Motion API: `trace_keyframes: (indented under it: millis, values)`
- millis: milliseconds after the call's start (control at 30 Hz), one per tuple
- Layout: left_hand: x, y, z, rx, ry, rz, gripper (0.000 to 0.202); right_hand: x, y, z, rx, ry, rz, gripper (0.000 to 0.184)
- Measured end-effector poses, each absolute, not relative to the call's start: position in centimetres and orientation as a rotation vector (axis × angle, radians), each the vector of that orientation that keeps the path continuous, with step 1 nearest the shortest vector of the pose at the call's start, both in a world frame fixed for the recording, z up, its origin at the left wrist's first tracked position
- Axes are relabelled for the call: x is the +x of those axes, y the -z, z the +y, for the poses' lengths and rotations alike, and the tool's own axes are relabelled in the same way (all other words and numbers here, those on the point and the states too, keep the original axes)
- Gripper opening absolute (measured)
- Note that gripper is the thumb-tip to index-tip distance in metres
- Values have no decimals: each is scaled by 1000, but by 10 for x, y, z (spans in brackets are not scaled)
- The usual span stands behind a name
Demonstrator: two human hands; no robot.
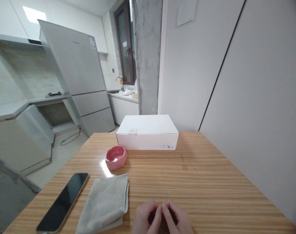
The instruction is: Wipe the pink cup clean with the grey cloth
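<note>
My left hand (145, 217) and my right hand (178, 217) rest together on the wooden table (211, 182) at its near edge, fingertips touching, fingers curled. Whether anything lies between them I cannot tell. A folded grey cloth (105, 204) lies just left of my left hand. Further left a black phone (63, 201) lies face up. A pink ashtray (116, 157) sits beyond the cloth. A closed white box (148, 132) stands at the far edge of the table.
A white wall (260, 97) runs along the table's right side. Beyond the table are a concrete pillar (148, 55), a grey fridge (79, 78), a counter with a sink (121, 92) and a kitchen worktop (21, 107) on the left.
</note>
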State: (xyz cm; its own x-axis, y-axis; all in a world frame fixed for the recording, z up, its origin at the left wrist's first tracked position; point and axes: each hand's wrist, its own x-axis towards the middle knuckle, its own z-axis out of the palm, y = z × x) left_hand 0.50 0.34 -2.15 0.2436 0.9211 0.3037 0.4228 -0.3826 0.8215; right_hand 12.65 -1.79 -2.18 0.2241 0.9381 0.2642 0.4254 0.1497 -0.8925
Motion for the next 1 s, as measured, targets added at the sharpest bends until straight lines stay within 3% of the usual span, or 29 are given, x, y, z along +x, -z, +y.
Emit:
trace_keyframes:
  millis: [1000]
  values:
    - [5, 15, 2, 1897, -1065, 1202, 50, 127, 11, -20, -1419, -644, -1404, 45]
